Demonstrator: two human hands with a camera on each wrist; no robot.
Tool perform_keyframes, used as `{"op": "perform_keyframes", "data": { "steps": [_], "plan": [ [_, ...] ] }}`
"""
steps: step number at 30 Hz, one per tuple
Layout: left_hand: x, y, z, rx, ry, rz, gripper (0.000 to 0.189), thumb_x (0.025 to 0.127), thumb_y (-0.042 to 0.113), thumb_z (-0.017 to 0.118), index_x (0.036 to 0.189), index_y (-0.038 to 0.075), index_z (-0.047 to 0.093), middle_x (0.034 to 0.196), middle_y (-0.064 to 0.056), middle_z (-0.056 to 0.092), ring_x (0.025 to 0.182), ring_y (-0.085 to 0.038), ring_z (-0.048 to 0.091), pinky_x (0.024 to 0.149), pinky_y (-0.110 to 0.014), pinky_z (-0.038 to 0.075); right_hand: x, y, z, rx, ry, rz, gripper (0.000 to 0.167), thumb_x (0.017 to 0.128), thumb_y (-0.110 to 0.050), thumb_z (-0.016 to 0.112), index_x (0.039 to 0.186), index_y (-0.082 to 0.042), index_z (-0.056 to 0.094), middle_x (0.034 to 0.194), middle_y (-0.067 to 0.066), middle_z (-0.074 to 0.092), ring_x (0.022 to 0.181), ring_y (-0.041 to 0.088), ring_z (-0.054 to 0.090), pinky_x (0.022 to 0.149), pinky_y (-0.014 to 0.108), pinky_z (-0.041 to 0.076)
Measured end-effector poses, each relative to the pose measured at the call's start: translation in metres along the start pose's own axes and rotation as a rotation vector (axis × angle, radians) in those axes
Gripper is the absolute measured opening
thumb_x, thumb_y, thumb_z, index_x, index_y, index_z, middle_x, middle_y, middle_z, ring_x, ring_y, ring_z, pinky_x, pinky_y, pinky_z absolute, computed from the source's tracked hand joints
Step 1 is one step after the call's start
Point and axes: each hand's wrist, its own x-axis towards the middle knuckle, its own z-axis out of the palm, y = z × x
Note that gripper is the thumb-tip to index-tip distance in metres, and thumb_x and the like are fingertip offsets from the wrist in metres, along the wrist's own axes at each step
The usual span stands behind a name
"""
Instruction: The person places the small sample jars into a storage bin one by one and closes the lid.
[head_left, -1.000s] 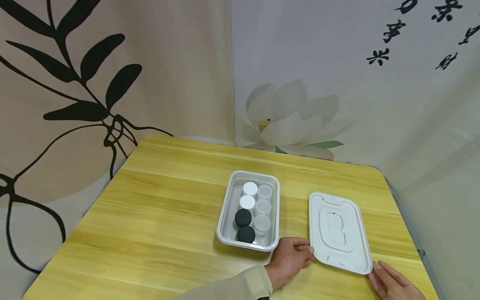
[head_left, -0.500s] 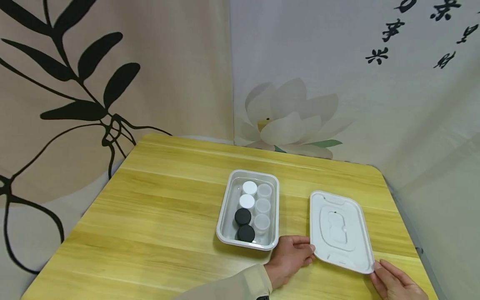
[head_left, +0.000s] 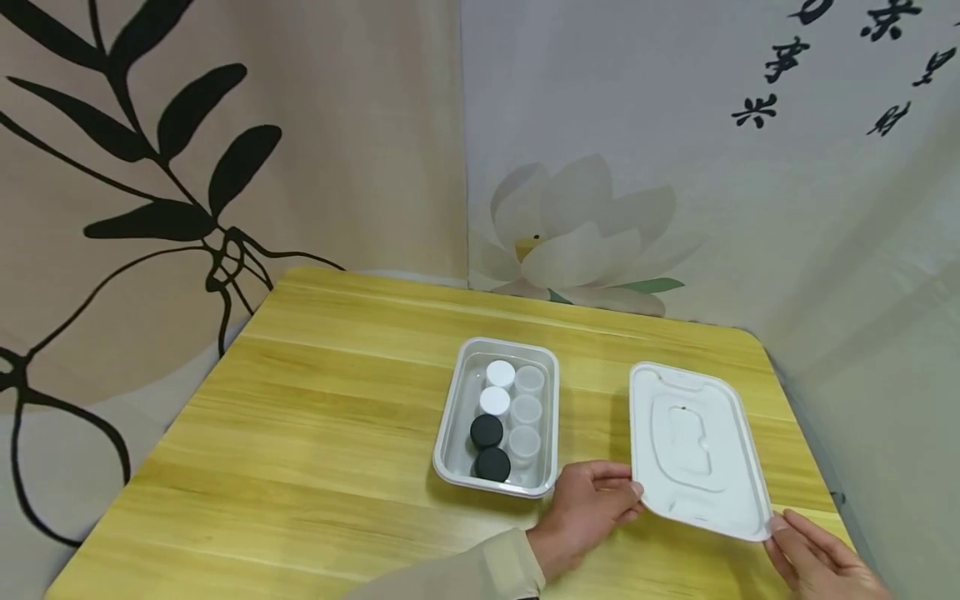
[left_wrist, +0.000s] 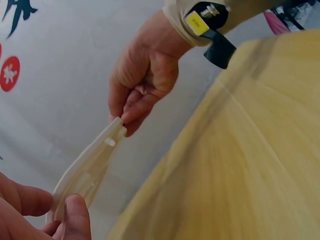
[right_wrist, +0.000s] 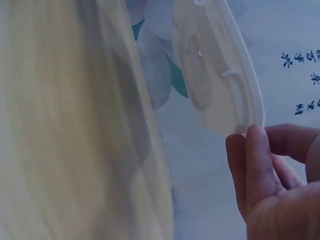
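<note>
A white plastic lid with a raised oval pattern is held above the right part of the table, slightly tilted. My left hand pinches its near left corner between thumb and fingers. At the near right corner, my right hand grips the rim the same way. The right wrist view shows the lid pinched by the right hand. Left of the lid stands an open white tray holding two white-capped, two black-capped and several translucent round containers.
The yellow wood-grain table reaches well to the left of the tray. Behind it hang curtains with printed plants, a lotus and characters. A dark device is strapped to the right wrist.
Both hands have lifted the lid off the table and carried it slightly right and farther away. The tray and its containers stay where they were.
</note>
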Motion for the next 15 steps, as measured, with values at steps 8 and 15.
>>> {"op": "perform_keyframes", "data": {
  "steps": [8,15],
  "plan": [
    [-0.012,0.018,0.003,0.008,-0.014,0.031,0.022,0.091,0.002,0.077,0.113,-0.001,0.076,0.095,-0.005,0.074,0.078,-0.014,0.075,0.070,-0.022,0.063,-0.024,-0.012,0.006,0.121,0.076,-0.122,0.022,0.092,-0.013,0.082,0.096,-0.035,0.084,0.066,-0.024,0.071,0.057,-0.004,0.069,0.053,0.016,0.057],
    [-0.018,0.038,-0.003,0.020,-0.026,0.086,0.023,0.090,0.003,0.076,0.113,-0.003,0.077,0.099,-0.005,0.071,0.080,-0.013,0.074,0.076,-0.026,0.064,-0.038,-0.018,0.012,0.200,0.041,-0.112,0.025,0.083,-0.013,0.090,0.103,-0.028,0.085,0.072,-0.017,0.076,0.062,0.000,0.073,0.057,0.017,0.059]
  ]
}}
